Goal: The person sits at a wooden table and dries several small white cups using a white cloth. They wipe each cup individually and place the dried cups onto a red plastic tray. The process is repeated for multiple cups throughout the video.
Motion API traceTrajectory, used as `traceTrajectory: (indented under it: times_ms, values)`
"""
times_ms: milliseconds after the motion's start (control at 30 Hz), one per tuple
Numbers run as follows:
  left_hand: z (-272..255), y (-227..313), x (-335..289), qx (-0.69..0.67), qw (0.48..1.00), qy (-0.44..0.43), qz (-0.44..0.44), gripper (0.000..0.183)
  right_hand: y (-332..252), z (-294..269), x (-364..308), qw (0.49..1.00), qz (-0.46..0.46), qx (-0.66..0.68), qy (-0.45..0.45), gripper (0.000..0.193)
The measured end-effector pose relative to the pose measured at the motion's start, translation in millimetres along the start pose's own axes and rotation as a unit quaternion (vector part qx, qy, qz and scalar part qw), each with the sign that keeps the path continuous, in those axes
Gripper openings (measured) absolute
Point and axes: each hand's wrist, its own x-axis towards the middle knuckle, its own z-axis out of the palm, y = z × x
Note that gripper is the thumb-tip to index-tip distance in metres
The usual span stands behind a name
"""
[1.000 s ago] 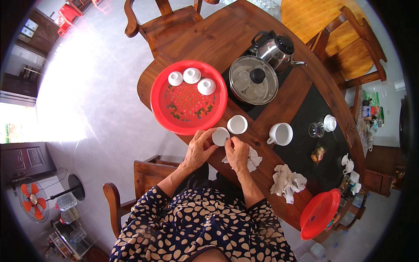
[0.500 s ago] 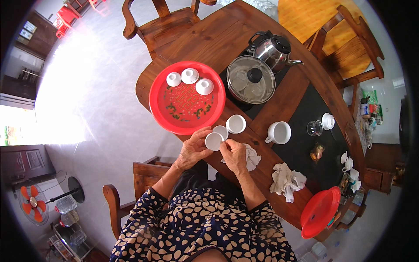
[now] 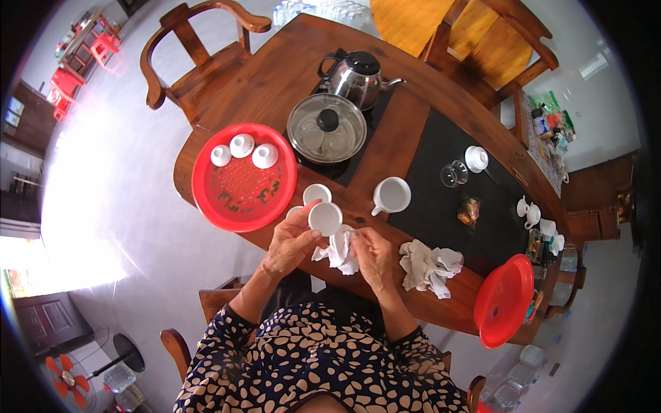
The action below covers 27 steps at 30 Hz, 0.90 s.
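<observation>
My left hand [image 3: 289, 244] grips a small white cup [image 3: 325, 219] above the table's near edge, its open mouth facing up toward me. Pinched in my right hand [image 3: 374, 256] is a crumpled white cloth [image 3: 339, 252], which hangs just below the cup. Behind the held cup stands another white cup [image 3: 317, 193], and part of one more shows beside my left fingers. A red tray [image 3: 244, 217] to the left carries three small white cups [image 3: 264, 156] turned upside down. Right of my hands is a white mug [image 3: 392, 195] with a handle.
A glass-lidded pot [image 3: 327, 131] and a steel kettle [image 3: 354, 79] stand at the back. Another crumpled cloth [image 3: 430, 267] and a tilted red basin [image 3: 504, 301] lie to the right. A glass cup [image 3: 454, 173] and lidded white bowl [image 3: 476, 159] sit on the black inlay.
My right hand has moved from the cup's rim to the cloth and taken hold of it. My left hand still holds the cup. The whole view has shifted.
</observation>
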Motion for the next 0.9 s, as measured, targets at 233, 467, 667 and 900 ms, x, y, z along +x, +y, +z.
traceTrajectory:
  times_ms: [233,467,667,900]
  values:
    - [56.5,-0.3,74.2,0.126,0.989,-0.076,0.012,0.050,19.8,-73.1,-9.2,0.984,-0.026,0.041,0.170,0.012]
    - [69.7,-13.5,124.1,0.296,0.944,-0.142,0.017,0.050,45.3,-90.5,-22.7,0.979,0.025,0.115,0.167,0.009]
    - [80.3,-13.7,134.6,0.427,0.892,-0.147,0.023,0.051,62.0,-90.0,-26.6,0.972,0.043,0.160,0.167,0.010]
    - [74.9,-17.6,135.3,0.477,0.863,-0.155,0.059,0.052,72.4,-76.2,-16.6,0.980,0.010,0.134,0.144,0.005]
